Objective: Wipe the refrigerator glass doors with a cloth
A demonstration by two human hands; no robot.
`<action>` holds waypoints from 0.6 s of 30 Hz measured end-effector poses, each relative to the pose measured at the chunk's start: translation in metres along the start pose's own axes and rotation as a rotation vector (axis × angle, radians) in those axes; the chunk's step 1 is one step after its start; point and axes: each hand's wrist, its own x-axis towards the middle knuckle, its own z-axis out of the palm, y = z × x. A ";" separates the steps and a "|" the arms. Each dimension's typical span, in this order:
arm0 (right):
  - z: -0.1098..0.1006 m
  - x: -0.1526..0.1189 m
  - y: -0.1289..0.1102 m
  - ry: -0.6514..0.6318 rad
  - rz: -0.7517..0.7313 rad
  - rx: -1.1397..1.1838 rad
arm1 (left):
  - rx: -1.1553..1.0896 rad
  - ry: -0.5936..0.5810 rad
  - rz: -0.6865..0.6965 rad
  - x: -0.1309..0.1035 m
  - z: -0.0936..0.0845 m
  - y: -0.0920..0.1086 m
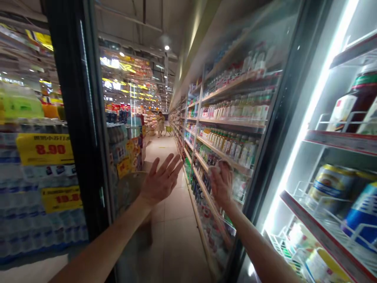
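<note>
A glass door [165, 243] in a dark frame stands open across the middle of the view. My left hand [161, 179] is raised at the glass, its fingers spread and nothing held in it. To its right, my right hand [222, 182] is against the glass with its fingers bent over a crumpled whitish cloth [215, 171], partly blurred. Bottles on shelves [232, 122] show in or through the glass behind my right hand. Whether the left palm touches the glass is hard to tell.
Lit cooler shelves [341, 141] with cans [331, 184] and bottles stand at the right. Stacked bottle packs [38, 224] with yellow price signs [44, 149] are at the left. A person [160, 124] stands far down the aisle near a green cart [169, 130].
</note>
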 end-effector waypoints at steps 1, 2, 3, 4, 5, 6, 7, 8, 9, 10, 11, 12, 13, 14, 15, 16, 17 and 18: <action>0.000 0.006 0.013 0.081 0.110 -0.026 | -0.003 -0.004 -0.002 0.000 0.000 0.000; 0.000 0.013 0.024 0.146 0.215 -0.046 | -0.009 -0.004 -0.001 0.000 0.000 0.000; 0.001 0.019 0.031 0.186 0.295 -0.058 | -0.017 -0.004 -0.001 0.000 0.000 0.000; 0.001 0.023 0.033 0.195 0.334 -0.060 | -0.024 -0.002 -0.003 0.000 0.000 0.000; 0.002 0.025 0.031 0.179 0.319 -0.051 | -0.029 0.000 -0.005 0.000 0.000 0.000; 0.002 0.026 0.025 0.138 0.253 -0.031 | -0.032 0.002 -0.005 0.000 0.000 0.000; 0.003 0.026 0.016 0.076 0.153 -0.004 | -0.033 0.003 -0.003 0.000 0.000 0.000; 0.003 0.026 0.008 0.006 0.043 0.024 | -0.032 0.004 -0.002 0.000 0.001 0.000; 0.002 0.026 0.001 -0.054 -0.055 0.050 | -0.030 0.007 -0.002 0.000 0.001 0.000; 0.001 0.026 -0.004 -0.093 -0.124 0.073 | -0.028 0.009 -0.003 0.000 0.001 -0.001; -0.001 0.027 -0.006 -0.096 -0.152 0.093 | -0.029 0.008 -0.003 0.000 0.001 -0.001; -0.003 0.030 -0.004 -0.063 -0.132 0.113 | -0.032 0.005 -0.004 0.000 0.001 -0.001; -0.006 0.033 -0.001 0.002 -0.065 0.135 | -0.033 0.003 -0.002 0.000 0.001 -0.001; -0.009 0.037 0.005 0.075 0.038 0.160 | -0.033 0.002 0.001 0.000 0.001 -0.001; -0.011 0.043 0.012 0.137 0.158 0.188 | -0.033 0.001 0.004 0.000 0.001 -0.002; -0.014 0.048 0.020 0.177 0.276 0.217 | -0.033 0.000 0.006 -0.001 0.002 -0.002; -0.015 0.054 0.028 0.192 0.367 0.244 | -0.032 -0.001 0.006 -0.001 0.002 -0.002; -0.016 0.061 0.037 0.205 0.435 0.257 | -0.031 0.000 0.003 -0.001 0.002 -0.001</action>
